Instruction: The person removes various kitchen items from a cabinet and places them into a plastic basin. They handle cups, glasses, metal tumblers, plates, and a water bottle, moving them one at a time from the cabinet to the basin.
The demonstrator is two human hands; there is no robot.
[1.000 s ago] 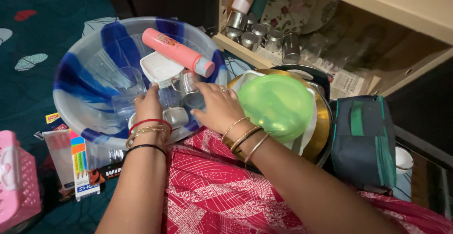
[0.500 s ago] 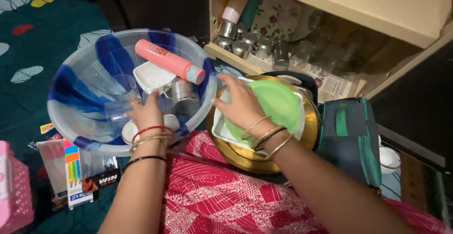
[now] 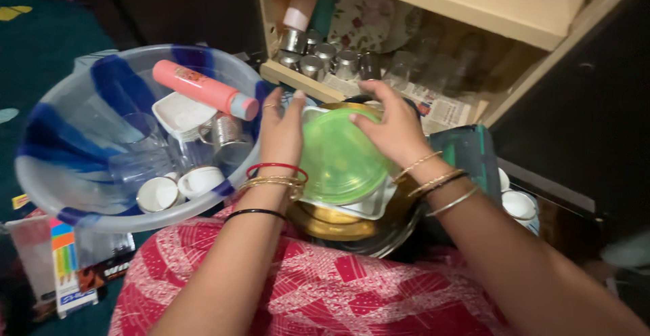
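Note:
A round green plate [image 3: 338, 163] lies in a white square tray [image 3: 365, 207], which rests on a gold metal plate [image 3: 328, 226] in front of my lap. My left hand [image 3: 281, 133] grips the left edge of the white tray beside the green plate. My right hand [image 3: 393, 127] curls over the green plate's far right rim. Both wrists wear bangles.
On the left, a blue-and-white plastic tub [image 3: 61, 204] holds a pink bottle [image 3: 203, 89], a steel mug [image 3: 227, 134], clear glasses and two white cups [image 3: 159, 194]. A wooden shelf [image 3: 298, 78] with steel cups [image 3: 318, 57] stands behind. A dark green bag [image 3: 467, 153] and a pencil box [image 3: 64, 271] lie nearby.
My left hand left the tub and moved right to the tray's left edge. My right hand shifted to the green plate's far right rim. The view panned right.

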